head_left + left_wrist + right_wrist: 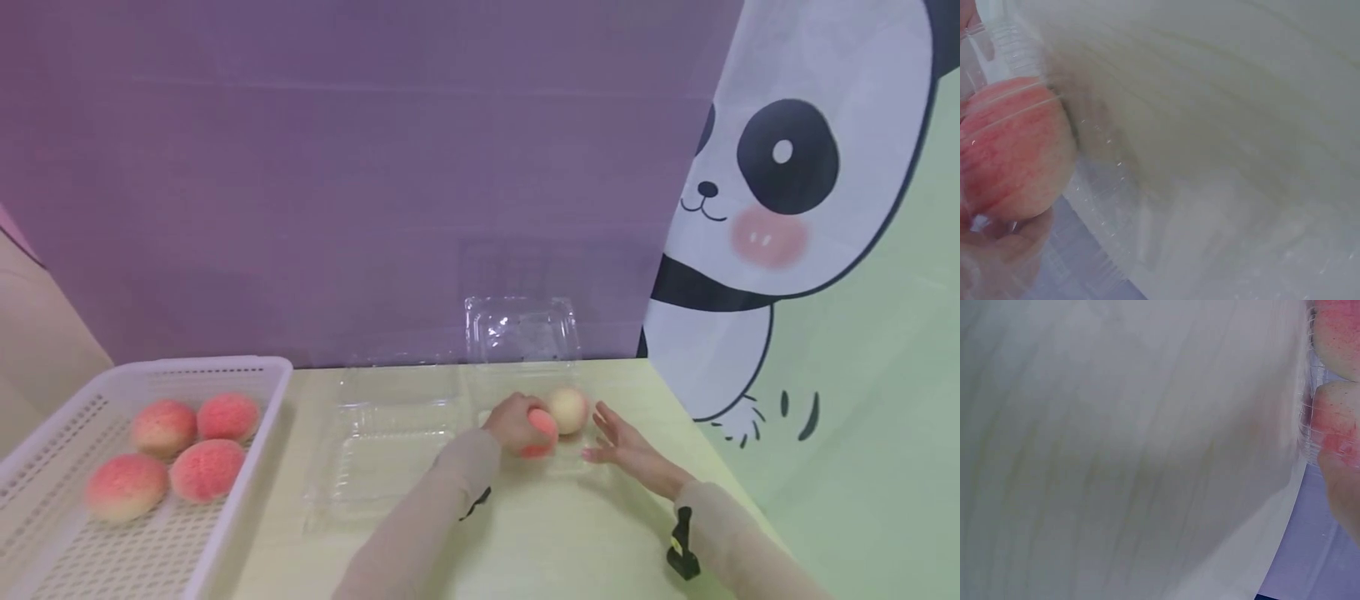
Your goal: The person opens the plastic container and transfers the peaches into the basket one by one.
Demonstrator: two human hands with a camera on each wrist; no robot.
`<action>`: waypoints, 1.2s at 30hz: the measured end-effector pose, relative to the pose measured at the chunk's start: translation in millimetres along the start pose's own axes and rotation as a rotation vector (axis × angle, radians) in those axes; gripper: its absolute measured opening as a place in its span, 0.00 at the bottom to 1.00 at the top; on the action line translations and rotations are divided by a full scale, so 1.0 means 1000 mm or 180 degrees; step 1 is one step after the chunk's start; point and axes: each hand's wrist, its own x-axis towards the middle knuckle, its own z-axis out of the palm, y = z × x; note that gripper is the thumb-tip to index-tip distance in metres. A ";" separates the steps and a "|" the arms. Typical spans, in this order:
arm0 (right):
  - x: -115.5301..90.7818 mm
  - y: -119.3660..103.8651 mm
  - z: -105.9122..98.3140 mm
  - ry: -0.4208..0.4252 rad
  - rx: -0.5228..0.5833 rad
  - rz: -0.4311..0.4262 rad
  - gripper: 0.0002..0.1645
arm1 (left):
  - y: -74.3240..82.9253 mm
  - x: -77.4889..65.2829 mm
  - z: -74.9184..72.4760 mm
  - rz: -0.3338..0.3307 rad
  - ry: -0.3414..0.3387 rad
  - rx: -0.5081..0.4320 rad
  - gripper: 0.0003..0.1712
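My left hand (516, 423) grips a pink-red peach (542, 433) in the right-hand clear plastic clamshell box (480, 385). Beside that fruit sits a paler, cream-coloured peach (568, 410) in the same box. In the left wrist view, the gripped peach (1016, 150) shows through clear plastic, with fingers (1022, 250) curled at its lower side. My right hand (633, 454) holds nothing; its fingers are spread just right of the box. Two peaches show at the right edge of the right wrist view, and a finger overlaps the lower peach (1335, 419).
A second clear clamshell box (393, 458) lies open to the left. At far left, a white plastic basket (273, 392) holds several pink peaches (208, 471). The right box's raised lid (521, 329) stands before the purple backdrop (337, 208) at the table's back edge.
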 end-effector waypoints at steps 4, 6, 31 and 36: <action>0.000 0.002 0.002 -0.0011 0.0000 -0.0001 0.57 | -0.008 0.001 0.007 0.0022 0.0008 0.0070 0.32; 0.001 0.002 0.002 -0.0005 0.0008 0.0014 0.57 | -0.011 0.002 0.011 0.0072 0.0010 0.0140 0.34; 0.001 0.001 0.000 0.0022 -0.0039 0.0050 0.58 | -0.002 -0.001 0.000 -0.0379 0.0141 -0.0458 0.41; 0.000 0.003 -0.003 0.0002 -0.0009 0.0006 0.58 | 0.012 -0.015 -0.015 -0.0569 0.0153 -0.0507 0.42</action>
